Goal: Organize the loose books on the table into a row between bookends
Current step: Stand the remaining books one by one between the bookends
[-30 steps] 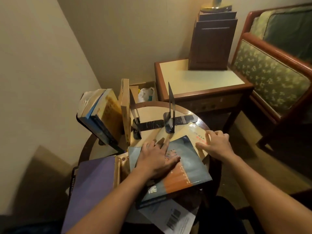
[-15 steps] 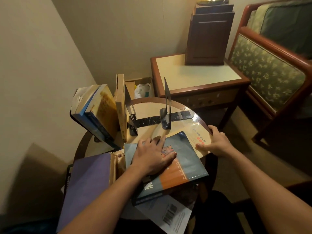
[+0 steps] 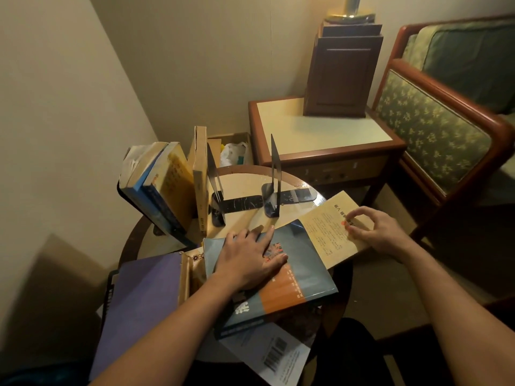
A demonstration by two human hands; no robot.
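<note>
Two black metal bookends, one on the left (image 3: 214, 179) and one on the right (image 3: 276, 174), stand on the round table (image 3: 245, 179) with a bare gap between them. A thin tan book (image 3: 200, 176) stands upright against the left bookend's outer side. Beside it, yellow and blue books (image 3: 164, 185) lean left. My left hand (image 3: 250, 260) lies flat with spread fingers on a blue-and-orange book (image 3: 301, 288). My right hand (image 3: 379, 232) grips the right edge of a tan book with printed text (image 3: 326, 232), partly under the blue one.
A purple book (image 3: 139, 302) lies at the table's near left, and a white book with a barcode (image 3: 273, 352) sticks out under the blue one. Behind stand a wooden side table (image 3: 320, 135) with a dark box (image 3: 342, 76), and a green armchair (image 3: 434, 129) on the right.
The tan book with text has slid out to the right from under the blue-and-orange book, drawn by my right hand. My left hand has stayed pressed on the blue book.
</note>
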